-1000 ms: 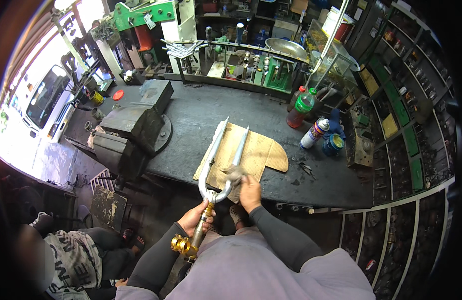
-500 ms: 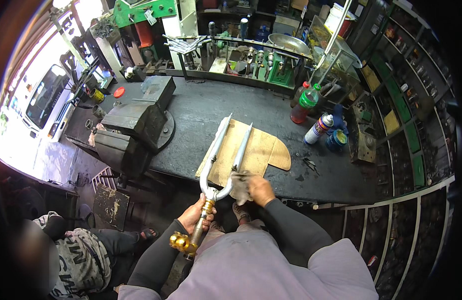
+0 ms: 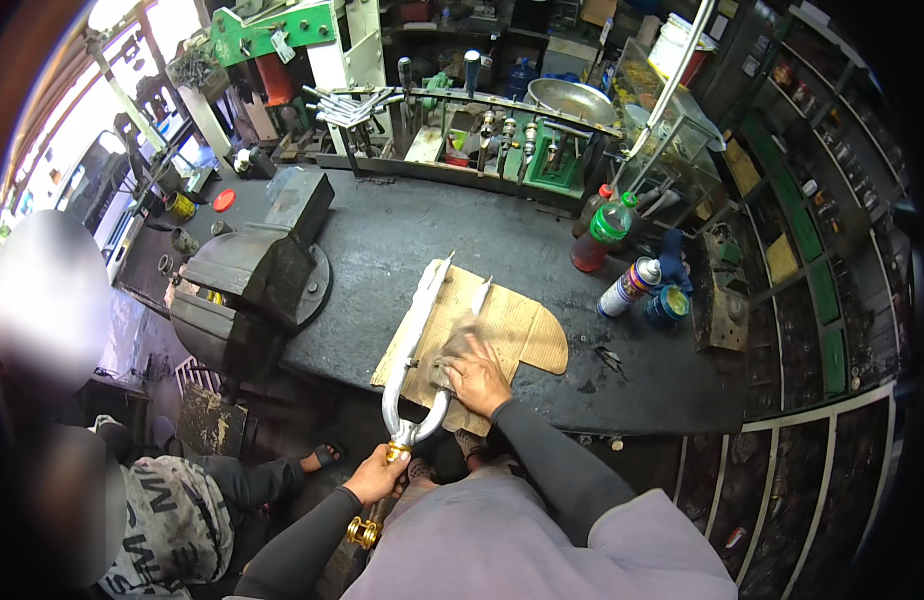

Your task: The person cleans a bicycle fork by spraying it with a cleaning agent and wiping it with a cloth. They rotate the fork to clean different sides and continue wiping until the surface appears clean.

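A silver two-legged front fork [image 3: 392, 402] lies with its legs over a flat piece of cardboard [image 3: 530, 330] on the workbench, and its stem end points toward me. My left hand [image 3: 378, 474] is wrapped around the stem just below the gold ring [image 3: 398, 452]. A gold clamp [image 3: 363, 532] sits at the near end, partly hidden by my body. My right hand [image 3: 479, 377] presses a greyish rag [image 3: 450, 362], blurred by motion, against the fork's right leg and covers part of it.
A large bench vise [image 3: 244, 280] stands on the left. To the right are a spray can [image 3: 629, 287], a bottle of red liquid [image 3: 604, 235], a blue tin [image 3: 667, 307] and small pliers [image 3: 611, 362]. A tool rack [image 3: 462, 165] lines the back. A seated person [image 3: 172, 520] is at lower left.
My right hand and the rag have moved up along the right leg, away from the crown. My left hand is now nearer the gold ring. Another person has come into view at far left.
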`<state>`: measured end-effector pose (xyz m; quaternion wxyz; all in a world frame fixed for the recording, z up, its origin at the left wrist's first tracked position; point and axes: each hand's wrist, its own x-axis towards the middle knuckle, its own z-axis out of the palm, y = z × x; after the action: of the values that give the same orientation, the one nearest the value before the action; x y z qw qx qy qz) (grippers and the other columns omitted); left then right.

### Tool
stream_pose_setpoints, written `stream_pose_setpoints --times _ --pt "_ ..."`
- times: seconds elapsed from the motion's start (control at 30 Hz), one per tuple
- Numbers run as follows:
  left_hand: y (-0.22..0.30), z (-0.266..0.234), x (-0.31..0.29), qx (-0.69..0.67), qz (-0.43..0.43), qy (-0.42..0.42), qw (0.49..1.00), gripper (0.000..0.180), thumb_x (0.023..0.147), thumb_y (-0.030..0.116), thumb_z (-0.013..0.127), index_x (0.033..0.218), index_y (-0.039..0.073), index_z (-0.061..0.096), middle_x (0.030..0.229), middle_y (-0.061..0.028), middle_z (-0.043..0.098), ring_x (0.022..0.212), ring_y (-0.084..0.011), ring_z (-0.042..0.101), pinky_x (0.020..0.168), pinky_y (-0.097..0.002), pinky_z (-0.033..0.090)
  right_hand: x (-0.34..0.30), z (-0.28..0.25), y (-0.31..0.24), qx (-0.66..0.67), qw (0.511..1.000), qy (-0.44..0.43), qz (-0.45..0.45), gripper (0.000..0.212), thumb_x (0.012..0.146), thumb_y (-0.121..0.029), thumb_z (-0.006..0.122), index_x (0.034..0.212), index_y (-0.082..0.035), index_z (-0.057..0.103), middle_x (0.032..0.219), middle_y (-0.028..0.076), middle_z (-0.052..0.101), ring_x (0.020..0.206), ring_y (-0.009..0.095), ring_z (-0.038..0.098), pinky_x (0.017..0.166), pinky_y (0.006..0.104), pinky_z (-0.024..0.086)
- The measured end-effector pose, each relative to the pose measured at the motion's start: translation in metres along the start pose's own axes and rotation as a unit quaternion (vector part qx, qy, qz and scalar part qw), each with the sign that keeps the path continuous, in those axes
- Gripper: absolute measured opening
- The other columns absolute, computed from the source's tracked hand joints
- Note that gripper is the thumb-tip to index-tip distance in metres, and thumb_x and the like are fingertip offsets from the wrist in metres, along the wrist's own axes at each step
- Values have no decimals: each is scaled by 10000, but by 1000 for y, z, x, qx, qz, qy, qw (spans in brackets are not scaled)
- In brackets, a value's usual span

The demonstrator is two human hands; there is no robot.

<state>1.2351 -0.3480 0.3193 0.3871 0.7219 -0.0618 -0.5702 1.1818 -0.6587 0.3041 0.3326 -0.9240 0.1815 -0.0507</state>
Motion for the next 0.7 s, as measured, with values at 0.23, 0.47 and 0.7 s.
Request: stream_pose_setpoints --times 0.23,0.47,0.7 --pt "-19 -3 15 21 -37 -14 999 573 1167 567 539 1386 40 590 987 -34 634 754 -149 669 706 -362 614 117 -49 115 -222 969 69 -89 352 1120 -213 593 1446 -218 726 1673 29 585 1653 289 395 1386 637 165" --pt "17 9 -10 331 -49 101 937 764 985 481 809 1482 -14 508 1219 -327 767 1086 -486 771 996 -538 596 137 -36 110 -140 974 126 -125 341 1059 -114 590 1362 -93 744 1501 119 686 1574 374 482 1354 628 238" --pt "42 65 -24 274 -16 372 887 466 916 359 821 1226 59 642 1012 -266 789 993 -484 767 874 -582 602 141 -39 115 -96 977 114 -151 345 998 -27 627 1317 -99 737 1421 166 690 1553 444 476 1335 608 311"
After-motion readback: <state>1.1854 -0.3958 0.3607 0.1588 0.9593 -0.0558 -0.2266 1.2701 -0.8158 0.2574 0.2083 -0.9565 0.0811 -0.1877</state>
